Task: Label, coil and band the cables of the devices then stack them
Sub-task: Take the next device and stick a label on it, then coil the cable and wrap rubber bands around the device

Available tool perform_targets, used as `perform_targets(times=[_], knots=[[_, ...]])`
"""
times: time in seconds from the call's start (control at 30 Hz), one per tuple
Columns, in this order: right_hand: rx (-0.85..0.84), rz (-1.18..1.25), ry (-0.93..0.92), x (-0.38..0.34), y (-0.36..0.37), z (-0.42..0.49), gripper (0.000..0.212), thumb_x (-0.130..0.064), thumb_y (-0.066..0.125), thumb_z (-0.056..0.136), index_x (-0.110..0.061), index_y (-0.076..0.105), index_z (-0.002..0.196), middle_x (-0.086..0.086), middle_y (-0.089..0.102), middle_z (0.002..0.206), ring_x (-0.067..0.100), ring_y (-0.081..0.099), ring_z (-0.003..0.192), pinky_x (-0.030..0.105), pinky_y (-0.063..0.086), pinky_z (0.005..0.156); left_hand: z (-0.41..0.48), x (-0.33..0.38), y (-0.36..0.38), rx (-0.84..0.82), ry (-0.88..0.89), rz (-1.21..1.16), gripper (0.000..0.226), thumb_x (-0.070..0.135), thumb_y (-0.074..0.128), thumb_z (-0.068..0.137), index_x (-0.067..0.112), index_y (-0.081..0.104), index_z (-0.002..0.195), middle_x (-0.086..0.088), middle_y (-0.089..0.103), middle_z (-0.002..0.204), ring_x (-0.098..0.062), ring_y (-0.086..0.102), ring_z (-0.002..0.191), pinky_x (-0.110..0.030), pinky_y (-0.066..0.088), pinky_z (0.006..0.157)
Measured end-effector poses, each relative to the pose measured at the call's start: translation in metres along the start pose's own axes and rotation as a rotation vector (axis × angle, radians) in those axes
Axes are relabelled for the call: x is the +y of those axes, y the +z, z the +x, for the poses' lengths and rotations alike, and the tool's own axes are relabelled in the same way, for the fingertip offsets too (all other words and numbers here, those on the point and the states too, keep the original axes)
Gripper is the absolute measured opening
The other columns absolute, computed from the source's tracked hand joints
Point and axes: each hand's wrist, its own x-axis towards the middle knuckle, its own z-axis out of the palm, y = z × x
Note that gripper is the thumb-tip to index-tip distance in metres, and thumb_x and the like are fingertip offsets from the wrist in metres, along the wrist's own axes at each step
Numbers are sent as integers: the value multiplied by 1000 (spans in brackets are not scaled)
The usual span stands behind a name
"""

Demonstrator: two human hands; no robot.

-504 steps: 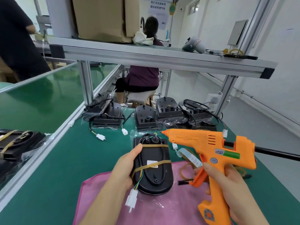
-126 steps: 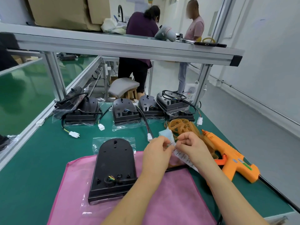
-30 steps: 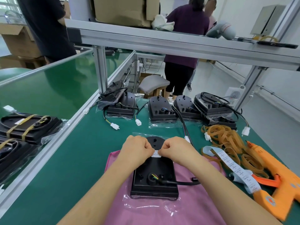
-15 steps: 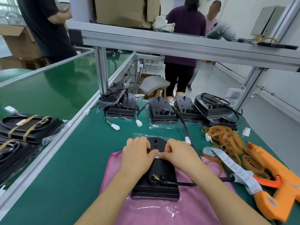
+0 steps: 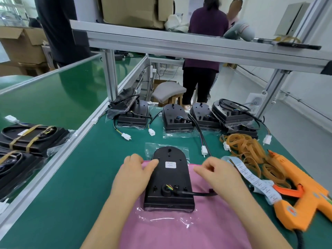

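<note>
Head view: black device (image 5: 170,178), white label (image 5: 170,164) stuck on, is laid on clear bag (image 5: 161,218) over pink cloth (image 5: 179,227). Left hand (image 5: 136,169) is rested open on its edge; right hand (image 5: 217,171) is held beside, loose, empty. More bagged devices (image 5: 177,119) are lined up beyond.

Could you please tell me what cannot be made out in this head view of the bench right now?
Head view:
1. Print on the white label on the black device: too small.
2. Far end of the device's cable: hidden behind the right hand and forearm.
3. Glue gun cord: cut off by the bottom edge.
4. Lower banded device at left: cut by the left edge.
</note>
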Motion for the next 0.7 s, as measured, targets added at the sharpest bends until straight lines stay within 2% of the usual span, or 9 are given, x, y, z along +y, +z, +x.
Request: perform_targets(times=[0.1,0.2,0.27,0.33,0.43,0.47,0.53,0.57,0.7], knots=[[-224,-47,188,19,-10,-24,47,-53,60,80,-14,56,55,-4,54,51,11,50,49,25,39,53,-23,-1,-8,-151,-73,171,54,82,34,77,32,54,67,12,55,66,-14,58,71,-29,43,68],[-322,300,331,23,-4,-35,46,-48,59,87,-6,69,71,3,64,51,12,56,40,16,37,39,-30,11,-7,-155,-43,129,37,81,39,78,54,50,55,12,50,48,-5,50,56,-24,34,56],[-294,533,405,22,3,-37,42,-44,57,89,-5,68,82,7,67,57,14,57,40,17,30,33,-30,14,-4,-158,10,53,22,71,49,81,63,49,60,28,55,51,3,51,51,-19,31,50],[-236,782,484,22,12,-40,38,-39,58,90,-2,67,87,8,68,61,13,54,39,16,27,32,-27,11,-2,-171,44,-42,20,60,58,83,59,55,63,33,54,52,10,53,53,-15,30,47],[-176,1057,519,16,23,-44,21,-25,63,89,-5,64,82,6,68,64,8,53,39,14,27,31,-25,7,1,-209,-10,-57,30,56,59,84,62,54,55,31,53,46,15,51,47,-19,32,50],[-162,1078,493,12,25,-44,16,-20,64,88,-6,61,80,4,68,64,8,54,41,14,29,32,-24,6,3,-207,-19,-44,31,55,58,84,60,55,54,29,52,44,13,50,45,-20,31,49],[-143,1052,411,2,28,-41,10,-11,65,87,-7,59,80,1,67,62,7,57,44,14,32,34,-20,3,7,-194,-35,-43,36,51,59,85,36,58,52,21,50,40,5,47,40,-21,29,48],[-139,1028,360,-3,29,-39,7,-8,64,87,-6,60,81,0,67,61,7,57,44,14,33,35,-18,2,9,-201,-43,-41,42,49,60,86,26,53,51,16,49,38,2,45,39,-20,29,47],[-165,908,190,-17,27,-27,12,1,57,90,-8,64,85,-2,65,56,5,55,44,14,41,41,-14,3,11,-280,-78,-127,36,40,62,87,19,51,59,9,50,52,-10,47,51,-22,35,51]])
